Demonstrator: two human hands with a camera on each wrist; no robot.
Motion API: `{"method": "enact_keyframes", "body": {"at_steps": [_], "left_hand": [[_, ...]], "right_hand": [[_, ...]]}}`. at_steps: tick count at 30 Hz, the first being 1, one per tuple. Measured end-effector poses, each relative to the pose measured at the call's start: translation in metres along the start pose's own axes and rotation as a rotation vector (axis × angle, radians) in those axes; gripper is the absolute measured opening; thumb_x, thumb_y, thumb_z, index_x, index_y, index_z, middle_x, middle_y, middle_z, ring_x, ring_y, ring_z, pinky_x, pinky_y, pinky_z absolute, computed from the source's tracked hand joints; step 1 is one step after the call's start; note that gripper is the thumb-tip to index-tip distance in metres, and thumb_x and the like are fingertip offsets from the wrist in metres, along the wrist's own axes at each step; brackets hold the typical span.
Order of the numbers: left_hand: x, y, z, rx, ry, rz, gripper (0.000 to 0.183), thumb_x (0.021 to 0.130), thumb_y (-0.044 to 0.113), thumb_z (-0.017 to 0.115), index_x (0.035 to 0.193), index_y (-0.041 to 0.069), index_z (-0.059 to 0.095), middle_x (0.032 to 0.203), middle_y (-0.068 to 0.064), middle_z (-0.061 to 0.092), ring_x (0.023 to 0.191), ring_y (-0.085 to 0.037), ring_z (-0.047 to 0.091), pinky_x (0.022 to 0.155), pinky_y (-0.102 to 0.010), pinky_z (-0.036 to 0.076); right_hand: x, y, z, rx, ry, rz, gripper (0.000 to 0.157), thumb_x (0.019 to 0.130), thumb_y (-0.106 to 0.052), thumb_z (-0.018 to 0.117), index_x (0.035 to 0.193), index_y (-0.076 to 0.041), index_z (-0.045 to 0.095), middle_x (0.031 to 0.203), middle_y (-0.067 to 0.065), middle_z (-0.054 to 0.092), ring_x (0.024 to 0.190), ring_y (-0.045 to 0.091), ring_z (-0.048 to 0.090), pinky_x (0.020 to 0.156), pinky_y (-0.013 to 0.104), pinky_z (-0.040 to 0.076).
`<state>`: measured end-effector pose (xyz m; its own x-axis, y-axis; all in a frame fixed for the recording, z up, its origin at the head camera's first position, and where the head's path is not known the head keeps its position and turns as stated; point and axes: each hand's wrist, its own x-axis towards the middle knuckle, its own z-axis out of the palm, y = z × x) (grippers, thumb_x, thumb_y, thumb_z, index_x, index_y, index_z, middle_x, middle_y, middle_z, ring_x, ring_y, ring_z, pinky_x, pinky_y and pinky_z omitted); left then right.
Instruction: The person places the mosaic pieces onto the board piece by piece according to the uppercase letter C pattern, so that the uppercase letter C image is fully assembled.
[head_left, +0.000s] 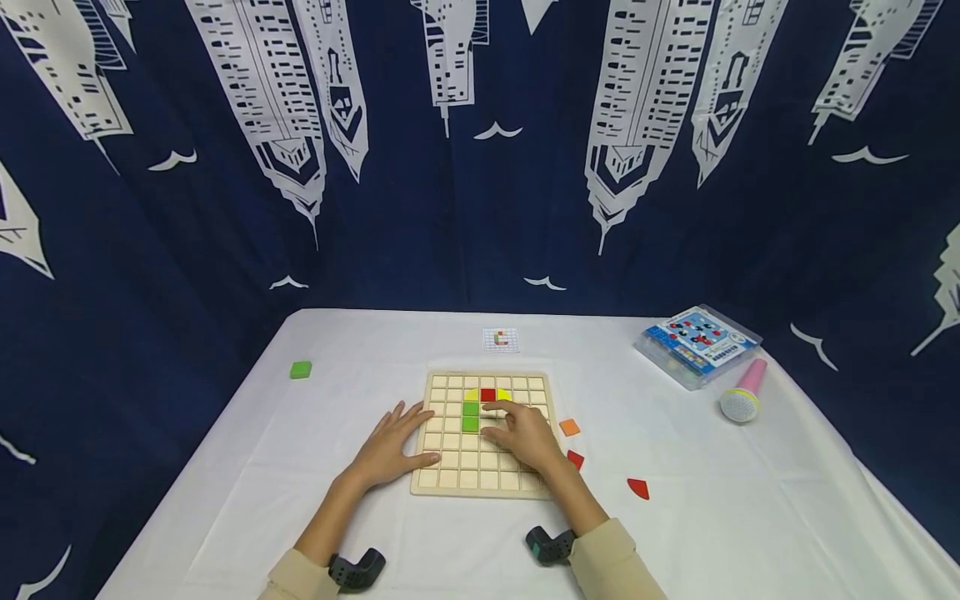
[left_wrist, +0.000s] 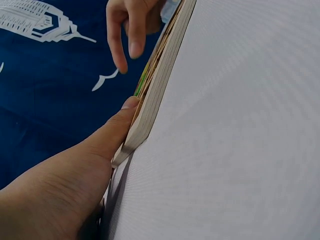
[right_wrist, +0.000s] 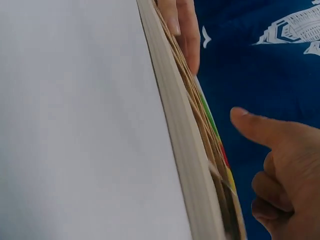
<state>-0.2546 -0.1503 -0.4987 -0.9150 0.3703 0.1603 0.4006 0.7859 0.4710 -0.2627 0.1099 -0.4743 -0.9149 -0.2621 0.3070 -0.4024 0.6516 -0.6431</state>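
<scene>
Left hand [head_left: 386, 447] touches board [head_left: 468, 479], right hand [head_left: 528, 437] hovers above

Person's left forearm [head_left: 327, 518] and right forearm [head_left: 576, 498] reach forward, slanting inward, as I see it. Left hand [head_left: 388, 446]: back up, fingers extended, thumb splayed off to the side. Right hand [head_left: 529, 435]: angled inward, thumb and index tips apart, some other fingers folded. Hands apart.

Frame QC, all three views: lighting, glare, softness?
Head: fairly even light, no strong glare, plastic case too small to read; left wrist: faint ripple pattern on the white cloth; right wrist: cloth soft, nearly textureless, wooden board steeply foreshortened.
</scene>
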Motion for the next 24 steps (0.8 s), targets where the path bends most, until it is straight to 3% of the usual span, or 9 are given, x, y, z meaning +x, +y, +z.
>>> {"method": "enact_keyframes", "body": {"at_steps": [6,12,17,24], "left_hand": [[-0.001,0.001,0.000,-0.007,0.002,0.003,0.080,0.075,0.062,0.062,0.138,0.016,0.043,0.148,-0.006,0.030,0.138,-0.032,0.014,0.111,-0.047,0.010],[-0.001,0.002,0.000,0.006,0.002,0.003,0.080,0.076,0.062,0.062,0.139,0.017,0.043,0.148,-0.006,0.030,0.138,-0.032,0.014,0.111,-0.047,0.010],[-0.001,0.004,-0.001,-0.004,0.003,0.001,0.079,0.075,0.060,0.064,0.138,0.016,0.043,0.148,-0.007,0.030,0.138,-0.032,0.014,0.112,-0.047,0.009],[-0.002,0.005,-0.002,-0.013,0.000,-0.002,0.079,0.075,0.059,0.065,0.138,0.016,0.044,0.148,-0.007,0.030,0.138,-0.032,0.013,0.112,-0.048,0.008]], "right_hand": [[-0.023,0.014,-0.045,-0.028,0.069,0.001,0.032,0.077,-0.025,0.076,0.107,-0.015,0.068,0.049,-0.008,0.030,0.042,0.001,0.020,0.039,0.020,0.021],[-0.055,0.036,-0.079,-0.086,0.090,0.074,0.041,0.073,-0.032,0.078,0.109,-0.016,0.067,0.049,-0.008,0.029,0.044,0.004,0.020,0.040,0.020,0.020],[-0.075,0.049,-0.087,-0.114,0.040,0.134,0.050,0.069,-0.036,0.080,0.113,-0.019,0.065,0.050,-0.008,0.028,0.047,0.004,0.017,0.042,0.020,0.019],[-0.081,0.056,-0.085,-0.224,-0.008,0.170,0.051,0.070,-0.038,0.079,0.114,-0.018,0.064,0.051,-0.007,0.032,0.048,0.005,0.021,0.044,0.022,0.019]]}}
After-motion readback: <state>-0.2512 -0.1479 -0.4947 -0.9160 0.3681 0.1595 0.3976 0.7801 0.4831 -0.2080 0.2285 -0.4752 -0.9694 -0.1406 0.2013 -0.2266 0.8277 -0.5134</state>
